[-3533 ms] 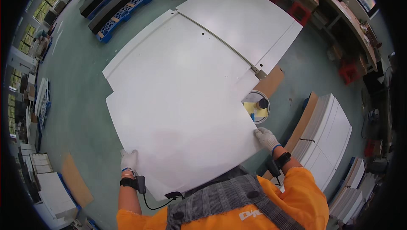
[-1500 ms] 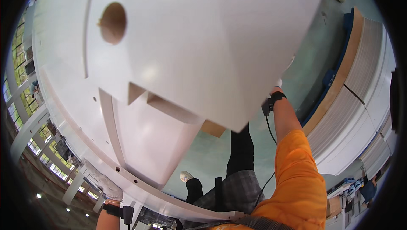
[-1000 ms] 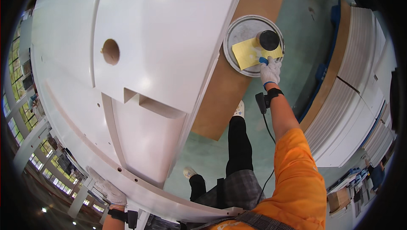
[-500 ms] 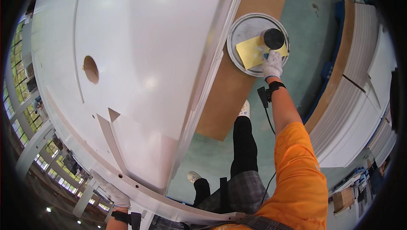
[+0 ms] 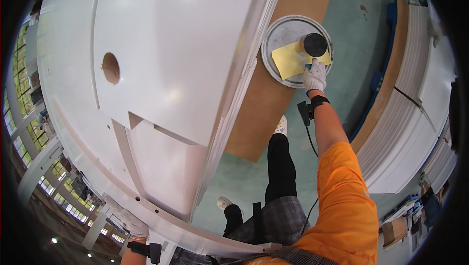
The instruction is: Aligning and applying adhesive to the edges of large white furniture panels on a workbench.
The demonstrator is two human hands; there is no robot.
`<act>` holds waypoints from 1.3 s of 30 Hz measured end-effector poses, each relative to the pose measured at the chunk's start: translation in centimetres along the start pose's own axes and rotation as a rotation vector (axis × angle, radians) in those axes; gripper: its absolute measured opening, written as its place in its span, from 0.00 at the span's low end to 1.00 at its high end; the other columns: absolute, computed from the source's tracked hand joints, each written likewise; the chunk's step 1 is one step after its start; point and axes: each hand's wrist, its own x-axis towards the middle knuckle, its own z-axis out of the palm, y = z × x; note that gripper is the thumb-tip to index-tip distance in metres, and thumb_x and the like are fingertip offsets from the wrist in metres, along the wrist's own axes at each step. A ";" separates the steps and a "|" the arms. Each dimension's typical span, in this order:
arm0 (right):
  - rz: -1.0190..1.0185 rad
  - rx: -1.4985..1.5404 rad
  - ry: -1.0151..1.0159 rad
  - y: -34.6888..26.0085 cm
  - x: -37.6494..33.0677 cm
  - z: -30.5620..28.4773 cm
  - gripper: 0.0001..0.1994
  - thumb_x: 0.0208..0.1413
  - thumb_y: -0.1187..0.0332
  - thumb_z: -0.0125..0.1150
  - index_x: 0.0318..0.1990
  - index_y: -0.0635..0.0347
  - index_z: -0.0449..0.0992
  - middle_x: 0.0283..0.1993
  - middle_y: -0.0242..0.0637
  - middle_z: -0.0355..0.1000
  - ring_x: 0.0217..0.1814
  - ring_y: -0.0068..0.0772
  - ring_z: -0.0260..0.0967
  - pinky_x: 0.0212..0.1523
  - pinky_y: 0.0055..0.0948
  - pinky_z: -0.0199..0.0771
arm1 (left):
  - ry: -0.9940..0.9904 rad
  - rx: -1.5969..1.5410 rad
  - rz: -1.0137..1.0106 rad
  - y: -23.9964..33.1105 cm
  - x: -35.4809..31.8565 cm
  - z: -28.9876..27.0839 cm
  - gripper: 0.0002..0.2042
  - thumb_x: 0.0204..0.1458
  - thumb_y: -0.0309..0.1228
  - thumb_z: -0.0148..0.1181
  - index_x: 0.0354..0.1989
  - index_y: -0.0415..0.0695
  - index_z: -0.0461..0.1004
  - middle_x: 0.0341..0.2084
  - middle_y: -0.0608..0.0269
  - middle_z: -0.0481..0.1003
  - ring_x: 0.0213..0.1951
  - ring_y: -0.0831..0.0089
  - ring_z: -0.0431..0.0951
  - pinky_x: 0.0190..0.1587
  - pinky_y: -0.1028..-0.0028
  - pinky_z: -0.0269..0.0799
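My right hand (image 5: 315,75), in a white knit glove, reaches to a round pail lid (image 5: 281,29). Its fingers are drawn together beside a small blue piece (image 5: 308,66), mostly hidden by the glove. Just beyond the fingertips stands a jar with a black lid (image 5: 315,44), and a yellow sheet (image 5: 286,63) lies beneath it. At the lower left my gloved left hand (image 5: 126,220) lies stretched along the outer edge of a white frame (image 5: 183,231). Inside that frame sits a large white panel (image 5: 166,45) with a round hole (image 5: 111,68) and a notched near end.
A brown board (image 5: 254,123) lies on the green floor under the pail. On the right, a stack of white panels (image 5: 391,133) is edged with brown board and blue material. My feet stand between the frame and the stack. A cable runs from my right wrist strap.
The holed white panel has shifted away from me and slightly right, uncovering more of the surface below its notched end. My right hand stays by the jar; my left stays along the frame.
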 end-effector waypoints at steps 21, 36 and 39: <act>0.427 1.207 -0.125 4.2 -1.9 -0.8 0.17 0.56 0.69 0.55 0.51 0.66 0.69 0.38 0.44 0.72 0.42 0.43 0.71 0.44 0.41 0.73 | 0.103 0.284 0.259 8.2 1.2 3.3 0.32 0.63 0.42 0.30 0.70 0.37 0.34 0.71 0.53 0.37 0.71 0.61 0.37 0.71 0.68 0.32; 0.028 2.159 -0.949 -8.7 -12.8 -29.1 0.16 0.55 0.65 0.59 0.49 0.61 0.73 0.54 0.42 0.70 0.43 0.37 0.70 0.43 0.38 0.72 | 0.273 0.290 0.315 8.5 0.7 2.6 0.28 0.61 0.39 0.41 0.67 0.37 0.50 0.68 0.48 0.47 0.70 0.50 0.42 0.70 0.56 0.34; -0.178 1.984 -0.823 -11.6 -15.1 -35.1 0.25 0.59 0.63 0.55 0.60 0.69 0.62 0.53 0.46 0.70 0.46 0.37 0.71 0.43 0.36 0.75 | 0.302 0.289 0.400 8.6 1.3 3.6 0.28 0.59 0.38 0.46 0.66 0.39 0.54 0.67 0.46 0.49 0.69 0.48 0.45 0.69 0.54 0.35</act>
